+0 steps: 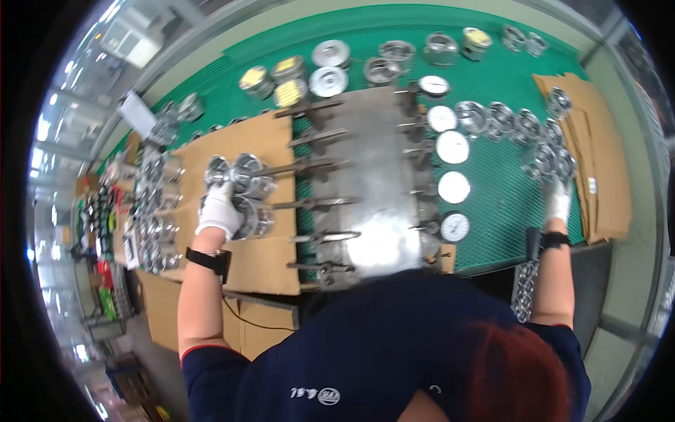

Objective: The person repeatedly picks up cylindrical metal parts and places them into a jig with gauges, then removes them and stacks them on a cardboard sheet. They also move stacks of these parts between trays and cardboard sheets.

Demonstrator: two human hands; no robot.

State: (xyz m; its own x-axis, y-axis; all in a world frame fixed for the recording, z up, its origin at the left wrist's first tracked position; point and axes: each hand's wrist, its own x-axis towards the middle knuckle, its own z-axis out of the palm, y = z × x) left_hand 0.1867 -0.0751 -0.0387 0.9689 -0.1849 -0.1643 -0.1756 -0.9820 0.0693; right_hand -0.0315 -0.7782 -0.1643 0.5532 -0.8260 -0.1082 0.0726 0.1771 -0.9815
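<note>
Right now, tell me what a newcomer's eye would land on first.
Most likely the big metal plate in the middle, with glare near its lower edge. Next, perhaps, the white discs lined up to its right on the green mat. Then the gloved left hand among shiny metal cups on brown cardboard, and the gloved right hand at similar cups far right.

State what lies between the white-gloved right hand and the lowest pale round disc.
In the head view, only green mesh mat shows between the right hand and the disc.
</note>
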